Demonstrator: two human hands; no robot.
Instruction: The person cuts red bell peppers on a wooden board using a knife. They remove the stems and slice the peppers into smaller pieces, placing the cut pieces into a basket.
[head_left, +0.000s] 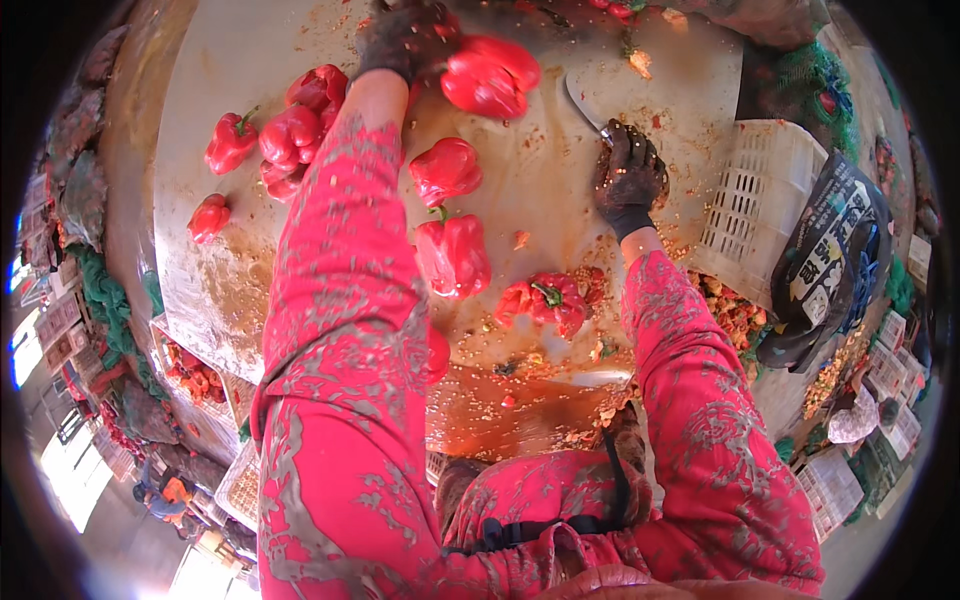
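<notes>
On a wet metal worktable (525, 187) strewn with seeds lie several red bell peppers (450, 255). My left hand (409, 37), in a dark glove, reaches to the far side beside a large red bell pepper (491, 75); blur hides whether its fingers hold anything. Gloved and dark too, my right hand (631, 169) is closed around the handle of a knife (583, 103), whose blade points away and to the left. Nearer me sits a pepper with a green stem (551, 296), with torn-looking flesh beside it.
A white plastic crate (757, 195) and a black printed bag (825, 262) stand at the right, by a heap of pepper scraps (731, 315). Another crate (244, 487) is at lower left, below a container of red pieces (195, 375). A person (169, 499) is in the distance.
</notes>
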